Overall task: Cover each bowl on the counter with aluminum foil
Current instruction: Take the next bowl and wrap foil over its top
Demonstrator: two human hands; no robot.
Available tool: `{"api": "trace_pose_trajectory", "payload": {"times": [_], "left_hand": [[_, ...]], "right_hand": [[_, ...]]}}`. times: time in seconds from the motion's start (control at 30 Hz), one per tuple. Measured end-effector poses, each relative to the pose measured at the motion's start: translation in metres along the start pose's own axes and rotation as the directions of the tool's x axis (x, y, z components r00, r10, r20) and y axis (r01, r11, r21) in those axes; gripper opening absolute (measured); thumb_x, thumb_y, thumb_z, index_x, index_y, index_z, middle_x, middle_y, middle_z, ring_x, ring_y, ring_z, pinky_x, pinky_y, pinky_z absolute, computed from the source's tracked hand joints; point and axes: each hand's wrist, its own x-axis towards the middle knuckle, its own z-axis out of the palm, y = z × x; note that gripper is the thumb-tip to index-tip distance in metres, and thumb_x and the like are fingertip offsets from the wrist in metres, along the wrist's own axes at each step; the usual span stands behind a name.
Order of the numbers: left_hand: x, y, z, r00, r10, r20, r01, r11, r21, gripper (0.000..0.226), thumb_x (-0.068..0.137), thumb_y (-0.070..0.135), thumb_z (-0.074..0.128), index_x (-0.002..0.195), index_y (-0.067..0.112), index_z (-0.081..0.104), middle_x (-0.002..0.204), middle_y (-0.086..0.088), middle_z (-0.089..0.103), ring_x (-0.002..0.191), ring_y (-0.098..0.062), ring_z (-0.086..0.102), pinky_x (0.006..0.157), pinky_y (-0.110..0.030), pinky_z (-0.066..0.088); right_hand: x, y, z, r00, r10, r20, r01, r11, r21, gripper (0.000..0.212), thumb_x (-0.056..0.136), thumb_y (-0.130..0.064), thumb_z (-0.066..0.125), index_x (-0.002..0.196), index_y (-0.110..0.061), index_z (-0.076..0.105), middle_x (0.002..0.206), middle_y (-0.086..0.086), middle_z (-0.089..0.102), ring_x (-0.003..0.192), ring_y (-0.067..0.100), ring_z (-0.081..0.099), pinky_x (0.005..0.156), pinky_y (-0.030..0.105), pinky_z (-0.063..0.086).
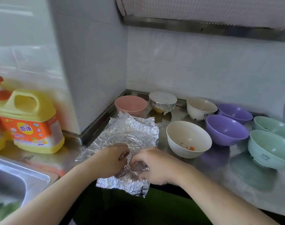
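Detergent jug (pixel 29 120), counter's left. Crumpled foil sheet (pixel 132 135) at the front edge — left hand (pixel 109 158) and right hand (pixel 156 164) both pinch it; separating a sheet, likely. Beyond: pink bowl (pixel 130 105) bare, foil-covered bowl (pixel 162 101) done. Next — lift, drape, crimp the rim.

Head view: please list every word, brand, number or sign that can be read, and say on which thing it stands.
"奇强": large characters on the orange label of the yellow detergent jug.
Smaller print on the same label: too blurred to read.
Dark mark on the white bowl and on the green bowl: too small to read.
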Motion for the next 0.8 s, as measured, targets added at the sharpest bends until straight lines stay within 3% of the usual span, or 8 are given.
{"api": "trace_pose_trajectory", "payload": {"times": [0.07, 0.2, 0.3, 0.4, 0.5, 0.6, 0.73, 0.8], "left_hand": [[0.001, 0.0, 0.001, 1.0, 0.006, -0.002, -0.006, 1.0, 0.018, 0.04, 0.103, 0.029, 0.056, 0.143, 0.029, 0.057, 0.154, 0.016, 0.046, 0.139, -0.008, 0.047, 0.116, -0.026, 0.035], [0.003, -0.001, 0.003, 0.999, 0.026, -0.022, -0.025, 0.998, 0.056, 0.035, 0.103, 0.031, 0.056, 0.137, 0.027, 0.061, 0.144, 0.017, 0.052, 0.133, -0.006, 0.05, 0.116, -0.025, 0.035], [0.004, -0.002, 0.001, 1.0, -0.013, -0.023, 0.013, 1.0, 0.001, 0.019, 0.103, 0.032, 0.052, 0.114, 0.031, 0.068, 0.115, 0.015, 0.065, 0.104, -0.003, 0.063, 0.099, -0.036, 0.051], [0.003, 0.004, -0.008, 0.996, -0.084, -0.033, 0.082, 0.995, -0.054, 0.03, 0.107, 0.041, 0.047, 0.097, 0.023, 0.069, 0.092, 0.007, 0.07, 0.082, -0.008, 0.067, 0.084, -0.036, 0.055], [-0.003, 0.008, -0.032, 0.984, -0.159, -0.081, 0.134, 0.959, -0.251, 0.05, 0.106, 0.057, 0.04, 0.097, 0.024, 0.076, 0.091, 0.013, 0.073, 0.087, -0.002, 0.067, 0.086, -0.028, 0.05], [-0.003, -0.001, -0.063, 0.959, -0.224, -0.173, 0.102, 0.844, -0.526, 0.058, 0.106, 0.057, 0.038, 0.092, 0.02, 0.081, 0.093, 0.008, 0.08, 0.09, -0.01, 0.075, 0.09, -0.035, 0.052], [0.004, -0.012, -0.083, 0.909, -0.345, -0.235, 0.135, 0.776, -0.616, 0.033, 0.105, 0.028, 0.059, 0.086, 0.011, 0.08, 0.081, 0.001, 0.079, 0.078, -0.022, 0.075, 0.078, -0.038, 0.056], [0.007, -0.015, -0.079, 0.896, -0.398, -0.197, 0.223, 0.786, -0.576, 0.019, 0.098, 0.028, 0.068, 0.088, 0.017, 0.08, 0.076, 0.002, 0.077, 0.068, -0.021, 0.069, 0.067, -0.034, 0.054]], "right_hand": [[0.002, 0.003, 0.003, 1.0, -0.011, -0.013, 0.01, 1.0, -0.029, 0.054, 0.096, -0.027, 0.077, 0.144, -0.039, 0.054, 0.151, -0.008, 0.05, 0.139, 0.017, 0.046, 0.112, 0.047, 0.046], [0.006, 0.009, 0.008, 0.996, -0.033, -0.086, 0.031, 0.999, -0.033, 0.04, 0.1, -0.021, 0.065, 0.137, -0.035, 0.064, 0.142, -0.008, 0.057, 0.134, 0.018, 0.05, 0.107, 0.047, 0.05], [0.009, 0.01, 0.013, 0.979, -0.094, -0.179, 0.085, 0.995, -0.056, 0.029, 0.102, -0.016, 0.059, 0.123, -0.029, 0.074, 0.127, -0.01, 0.066, 0.122, 0.015, 0.057, 0.1, 0.045, 0.053], [0.011, 0.014, 0.014, 0.944, -0.108, -0.311, 0.099, 0.994, -0.046, 0.025, 0.102, -0.012, 0.058, 0.112, -0.022, 0.078, 0.114, -0.008, 0.072, 0.109, 0.015, 0.062, 0.093, 0.043, 0.055], [0.01, 0.016, 0.005, 0.879, -0.104, -0.466, 0.144, 0.988, 0.051, 0.021, 0.103, -0.011, 0.06, 0.112, -0.018, 0.078, 0.109, -0.007, 0.075, 0.101, 0.008, 0.064, 0.089, 0.038, 0.056], [0.009, 0.02, -0.014, 0.782, -0.071, -0.619, 0.225, 0.959, 0.174, 0.015, 0.104, -0.016, 0.064, 0.109, -0.02, 0.078, 0.103, -0.009, 0.075, 0.091, 0.008, 0.067, 0.08, 0.04, 0.057], [0.007, 0.031, -0.046, 0.656, -0.041, -0.754, 0.332, 0.912, 0.24, 0.011, 0.097, -0.006, 0.073, 0.098, -0.015, 0.079, 0.097, -0.007, 0.075, 0.094, 0.016, 0.07, 0.083, 0.046, 0.056], [0.001, 0.037, -0.057, 0.615, -0.027, -0.788, 0.383, 0.884, 0.269, 0.015, 0.092, 0.002, 0.076, 0.094, -0.013, 0.08, 0.099, -0.007, 0.076, 0.098, 0.016, 0.072, 0.089, 0.043, 0.058]]}}
